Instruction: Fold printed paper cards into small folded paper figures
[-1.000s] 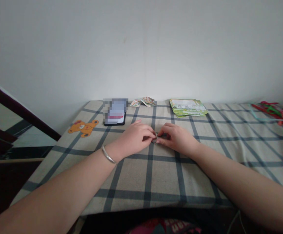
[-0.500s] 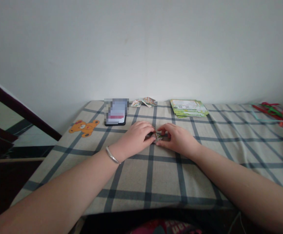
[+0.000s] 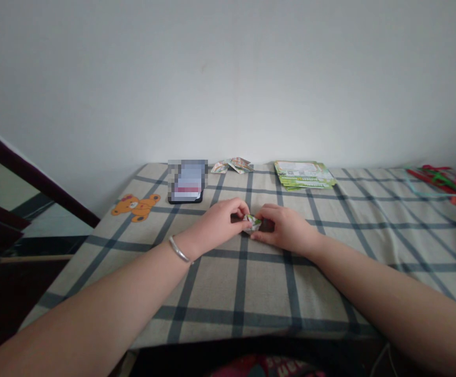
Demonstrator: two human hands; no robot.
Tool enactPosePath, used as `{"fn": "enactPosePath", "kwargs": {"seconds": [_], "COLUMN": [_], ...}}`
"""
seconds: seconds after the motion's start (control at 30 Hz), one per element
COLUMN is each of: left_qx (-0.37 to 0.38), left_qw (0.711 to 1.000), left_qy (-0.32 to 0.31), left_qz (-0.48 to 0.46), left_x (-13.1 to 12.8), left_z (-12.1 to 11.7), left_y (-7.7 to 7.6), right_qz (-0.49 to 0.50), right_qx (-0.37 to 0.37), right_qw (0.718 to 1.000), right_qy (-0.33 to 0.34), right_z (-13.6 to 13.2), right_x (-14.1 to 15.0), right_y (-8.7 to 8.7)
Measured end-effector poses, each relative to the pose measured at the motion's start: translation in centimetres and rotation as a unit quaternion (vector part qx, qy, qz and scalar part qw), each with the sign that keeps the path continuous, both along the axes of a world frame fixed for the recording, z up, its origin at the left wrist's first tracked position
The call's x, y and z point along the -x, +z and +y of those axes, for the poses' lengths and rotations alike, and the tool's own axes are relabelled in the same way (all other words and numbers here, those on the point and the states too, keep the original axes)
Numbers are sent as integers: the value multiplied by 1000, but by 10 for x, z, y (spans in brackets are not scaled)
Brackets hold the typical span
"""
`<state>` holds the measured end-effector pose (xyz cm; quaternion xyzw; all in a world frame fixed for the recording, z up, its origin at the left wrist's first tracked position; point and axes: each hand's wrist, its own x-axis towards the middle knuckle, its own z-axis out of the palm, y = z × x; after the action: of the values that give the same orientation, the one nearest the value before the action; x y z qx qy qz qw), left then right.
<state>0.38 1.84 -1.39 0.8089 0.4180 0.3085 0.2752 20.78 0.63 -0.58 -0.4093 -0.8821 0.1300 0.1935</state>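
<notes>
A small folded piece of printed paper (image 3: 252, 223), white with green patches, is pinched between my two hands just above the checked tablecloth (image 3: 208, 285). My left hand (image 3: 228, 217) grips its left side between thumb and fingers; a silver bangle (image 3: 180, 250) circles that wrist. On the paper's right side, the thumb and fingertips of my right hand (image 3: 285, 226) close on its edge. Parts of the paper are covered by the fingertips, so its full shape cannot be made out.
Along the wall lie a phone (image 3: 188, 180) with a blurred screen, folded paper pieces (image 3: 234, 165) and a stack of green printed sheets (image 3: 304, 174). An orange bear figure (image 3: 135, 207) is at left. Red, green and pale blue ribbons (image 3: 448, 186) lie at far right.
The folded paper has turned in my fingers and shows more of its white and green face. My right fingers have closed in on its edge; the left hand has shifted slightly.
</notes>
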Motion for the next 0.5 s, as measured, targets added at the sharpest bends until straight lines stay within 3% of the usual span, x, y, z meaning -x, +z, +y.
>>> {"fn": "enactPosePath", "kwargs": {"seconds": [0.2, 0.33, 0.5], "left_qx": [-38, -68, -126], "left_qw": [997, 995, 992], "left_qy": [32, 24, -27], "left_qz": [-53, -66, 9], "left_x": [-2, -2, -1], "left_z": [-2, -3, -7], "left_y": [-1, -1, 7], "right_qz": [30, 19, 8], "right_qx": [55, 26, -17], "right_qw": [997, 998, 999], "right_qy": [-48, -55, -36], "right_z": [-1, -2, -5], "right_x": [3, 3, 2], "right_y": [2, 4, 4]}}
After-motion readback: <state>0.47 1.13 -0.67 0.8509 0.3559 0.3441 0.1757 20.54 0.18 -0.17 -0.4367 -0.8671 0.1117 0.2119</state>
